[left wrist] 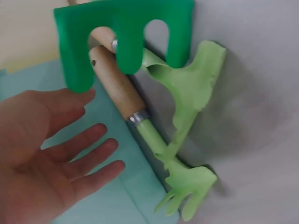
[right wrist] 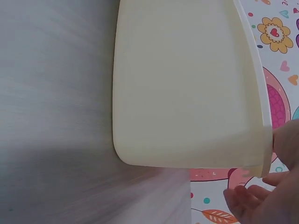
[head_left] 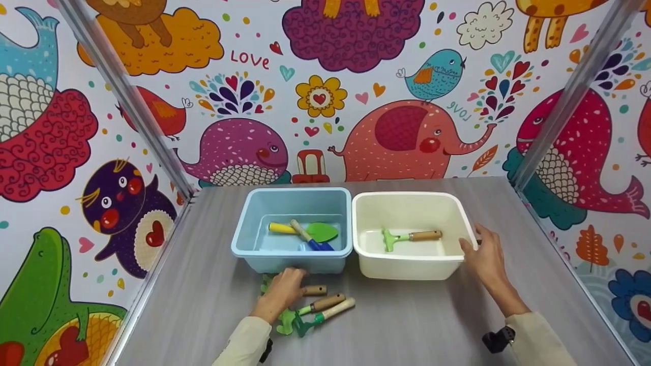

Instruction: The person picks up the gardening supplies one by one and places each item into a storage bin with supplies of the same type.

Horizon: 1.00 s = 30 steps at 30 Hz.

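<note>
My left hand (head_left: 285,288) reaches over garden tools lying before the light blue bin (head_left: 300,264). In the left wrist view its fingers (left wrist: 100,179) are spread and loosely bent, holding nothing. Nearest them is a light green hand fork (left wrist: 191,182) with a wooden handle. Beside it lie a light green hoe (left wrist: 201,86) and a dark green rake (left wrist: 128,35). My right hand (head_left: 486,256) holds the right rim of the cream bin (head_left: 412,268), thumb over the edge and fingers outside. A light green hoe (head_left: 402,237) with a wooden handle lies in that bin.
Inside the blue bin are a green trowel (head_left: 323,232) with a yellow handle and a blue tool (head_left: 319,246) with a wooden handle. Both bins stand side by side on the grey table (head_left: 402,320). Printed cartoon walls (head_left: 315,132) and metal posts (head_left: 564,101) surround it.
</note>
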Tool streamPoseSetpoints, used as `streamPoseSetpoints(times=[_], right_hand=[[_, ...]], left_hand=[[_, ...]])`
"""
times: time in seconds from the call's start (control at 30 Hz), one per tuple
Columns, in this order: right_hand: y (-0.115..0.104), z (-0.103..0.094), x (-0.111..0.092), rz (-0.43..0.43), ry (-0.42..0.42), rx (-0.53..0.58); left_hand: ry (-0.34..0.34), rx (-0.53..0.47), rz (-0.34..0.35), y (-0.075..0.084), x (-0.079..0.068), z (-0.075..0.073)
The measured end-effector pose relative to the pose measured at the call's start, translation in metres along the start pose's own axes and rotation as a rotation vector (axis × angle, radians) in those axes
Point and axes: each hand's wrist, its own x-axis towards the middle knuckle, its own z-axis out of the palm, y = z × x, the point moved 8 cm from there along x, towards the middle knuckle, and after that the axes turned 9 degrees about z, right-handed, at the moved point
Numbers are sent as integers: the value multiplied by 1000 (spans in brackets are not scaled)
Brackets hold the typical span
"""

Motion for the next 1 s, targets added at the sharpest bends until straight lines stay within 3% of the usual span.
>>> streamPoseSetpoints(times=[0.27, 0.63, 0.87, 1.0], right_hand=[[21, 0, 11, 191, -144, 240], [34, 7, 23, 309, -470, 356], [35, 8, 29, 366, -514, 471], [34, 7, 31, 352, -515, 428]], left_hand=[[-50, -16, -1, -7, -4, 11], [-71, 72, -32, -10, -2, 17], [-96, 71, -26, -9, 3, 19], [-118, 18, -24, -9, 6, 21]])
